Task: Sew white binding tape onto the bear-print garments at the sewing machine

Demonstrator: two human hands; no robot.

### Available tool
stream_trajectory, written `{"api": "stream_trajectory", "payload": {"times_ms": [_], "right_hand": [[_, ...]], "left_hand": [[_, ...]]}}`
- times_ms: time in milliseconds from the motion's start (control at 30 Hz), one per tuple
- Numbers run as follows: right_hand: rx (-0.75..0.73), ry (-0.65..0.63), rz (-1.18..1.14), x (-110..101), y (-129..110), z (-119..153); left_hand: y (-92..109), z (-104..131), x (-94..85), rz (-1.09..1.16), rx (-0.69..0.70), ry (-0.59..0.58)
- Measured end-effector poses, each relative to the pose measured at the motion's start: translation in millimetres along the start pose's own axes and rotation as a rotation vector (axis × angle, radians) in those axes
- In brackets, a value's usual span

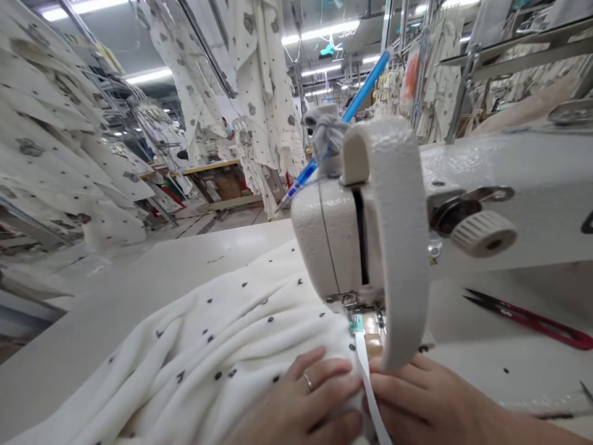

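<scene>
Your left hand lies flat, fingers spread and pressing, on the cream spotted fabric just before the presser foot of the industrial sewing machine. Your right hand rests beside it, fingers low on the counter; whether it pinches anything cannot be told. Between the two hands runs the white tape, a narrow strip whose long axis points from the near edge of the view up and slightly left, its far end meeting the foot. The step in hand appears to be feeding tape and fabric edge together under the needle (the needle itself is hidden by the machine head). The next move calls, by this reading, for keeping the strip lined up on the fabric edge and both hands clear of the foot. The fabric's bulk trails away to the left across the counter. Red-handled thread snips lie well apart to the right; a blue pen is tied atop the machine.
</scene>
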State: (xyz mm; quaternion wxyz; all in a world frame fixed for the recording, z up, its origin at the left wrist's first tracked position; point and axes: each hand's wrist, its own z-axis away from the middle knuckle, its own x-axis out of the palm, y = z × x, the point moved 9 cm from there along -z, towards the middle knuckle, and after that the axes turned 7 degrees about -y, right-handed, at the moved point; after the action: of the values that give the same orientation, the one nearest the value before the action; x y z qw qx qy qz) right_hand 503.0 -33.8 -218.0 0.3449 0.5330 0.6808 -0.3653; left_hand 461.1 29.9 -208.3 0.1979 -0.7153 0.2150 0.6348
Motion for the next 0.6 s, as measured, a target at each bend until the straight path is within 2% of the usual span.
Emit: {"api": "stream_trajectory", "payload": {"times_ms": [67, 167, 233, 333, 467, 600], "right_hand": [[0.013, -0.011, -0.005, 7.2, 1.4, 1.9], [0.006, 0.047, 0.008, 23.0, 5.3, 6.8], [-0.007, 0.091, 0.021, 35.2, 8.5, 10.7], [-0.014, 0.086, 0.032, 50.3, 12.6, 14.5], [-0.023, 0.068, 0.046, 52.2, 13.1, 16.2], [-0.037, 0.031, 0.068, 50.6, 10.4, 16.8]], "left_hand": [[-6.1, -4.7, -4.0, 0.027, -0.016, -0.016], [-12.2, -9.5, -10.8, 0.118, 0.005, 0.048], [-17.6, -11.3, -11.9, 0.158, 0.010, 0.069], [-28.7, -12.4, -10.7, 0.184, -0.011, 0.076], [-40.2, -14.0, -2.6, 0.255, 0.023, 0.047], [-55.8, -17.0, 6.1, 0.253, -0.005, 0.017]]}}
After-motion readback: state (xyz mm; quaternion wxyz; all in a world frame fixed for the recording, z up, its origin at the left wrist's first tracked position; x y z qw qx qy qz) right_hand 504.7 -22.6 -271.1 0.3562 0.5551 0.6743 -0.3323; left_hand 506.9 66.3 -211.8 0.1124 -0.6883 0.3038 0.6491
